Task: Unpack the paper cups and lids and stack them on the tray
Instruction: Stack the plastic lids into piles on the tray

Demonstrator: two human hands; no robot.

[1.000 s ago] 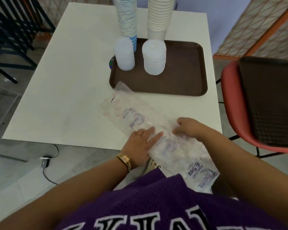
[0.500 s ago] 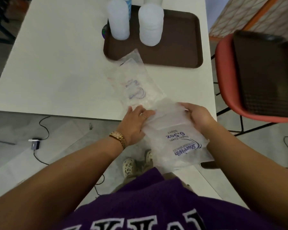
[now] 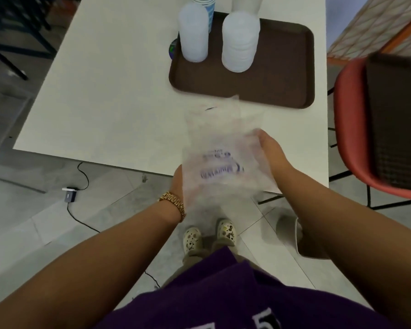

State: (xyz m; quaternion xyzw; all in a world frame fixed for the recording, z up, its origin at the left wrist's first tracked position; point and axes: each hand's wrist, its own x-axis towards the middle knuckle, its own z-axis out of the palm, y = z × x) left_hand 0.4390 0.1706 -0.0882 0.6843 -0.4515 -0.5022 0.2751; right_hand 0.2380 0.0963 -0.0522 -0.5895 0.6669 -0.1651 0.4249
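Note:
An empty clear plastic cup bag (image 3: 221,148) with purple print is blurred, held upright over the table's near edge. My left hand (image 3: 177,180) holds its lower left side, mostly hidden behind the plastic. My right hand (image 3: 269,150) grips the bag's right side. On the brown tray (image 3: 285,74) stand two stacks of white lids (image 3: 193,34) (image 3: 240,41). Behind them rise the bases of a blue-patterned cup stack (image 3: 205,1) and a white cup stack (image 3: 247,2).
The white table (image 3: 109,86) carries the tray at its far right. A red chair (image 3: 351,138) holding another brown tray (image 3: 396,119) stands at the right. A cable and small box (image 3: 69,194) lie on the floor at left. My shoes (image 3: 209,236) show below.
The bag has been lifted off the table and folded up between both hands toward me. My view has tipped further down, cutting off the cup stacks.

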